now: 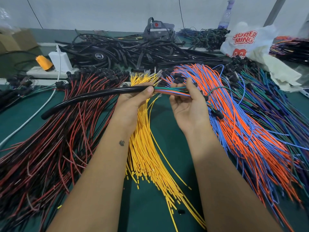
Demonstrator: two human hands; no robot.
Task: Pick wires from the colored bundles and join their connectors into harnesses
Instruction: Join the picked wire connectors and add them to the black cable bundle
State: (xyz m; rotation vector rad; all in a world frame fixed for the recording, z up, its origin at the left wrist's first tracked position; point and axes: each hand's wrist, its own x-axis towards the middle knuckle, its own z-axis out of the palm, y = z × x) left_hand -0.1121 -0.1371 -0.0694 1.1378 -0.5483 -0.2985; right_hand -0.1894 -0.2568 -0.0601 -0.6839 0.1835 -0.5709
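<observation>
Left hand: the left hand (132,101) is palm up, its fingers curled round the end of a black sleeve (93,97); the thumb tip sits right at the sleeve's mouth.
Right hand: the right hand (187,104) is palm up, its thumb and fingers pinching a short run of coloured wires (170,91) that come out of the sleeve; the fingertips are hidden behind the wires.
Sleeve: it runs from the left hand down to the left, and its far end rests on the red and black bundle (50,139).
Held wires: green, orange and blue strands show between the two hands; past the right hand they seem to end in small black connectors (217,113), though these blur into the pile behind.
Yellow bundle: the yellow wires (150,156) lie on the green table (158,118) under and between the forearms, partly covered by them.
Orange and blue bundle: it (242,123) lies just right of the right hand, cut off at the lower right edge.
Dark wires: a green and purple pile (275,97) lies at the far right, hard to separate.
Far side: a black tangle of cable (133,49), a white plastic bag (247,42) and a yellow cap (44,61).
</observation>
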